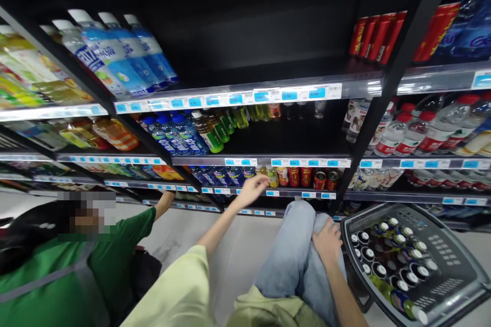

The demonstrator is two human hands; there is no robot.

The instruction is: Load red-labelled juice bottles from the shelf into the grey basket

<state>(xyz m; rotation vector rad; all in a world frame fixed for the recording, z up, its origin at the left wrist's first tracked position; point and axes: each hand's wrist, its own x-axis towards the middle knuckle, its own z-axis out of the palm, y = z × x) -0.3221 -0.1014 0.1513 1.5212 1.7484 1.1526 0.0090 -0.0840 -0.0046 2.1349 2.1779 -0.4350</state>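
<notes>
My left hand (252,190) is stretched out in front of the lower shelf, near a row of small bottles and cans. Its fingers are loosely bent, and nothing shows in them. Just behind it stand a yellow-green bottle (272,178) and red cans (294,177). Blue-labelled bottles (220,176) stand to its left on the same shelf. My right hand (328,241) lies on my knee in light blue jeans (286,255), fingers spread and holding nothing.
At my right is a grey shopping basket (452,260) with several white-capped bottles inside. A person in a green shirt (115,260) is close on my left, an arm toward the shelves. Price-tag rails (276,94) edge the shelves. Big blue bottles (126,53) stand higher up.
</notes>
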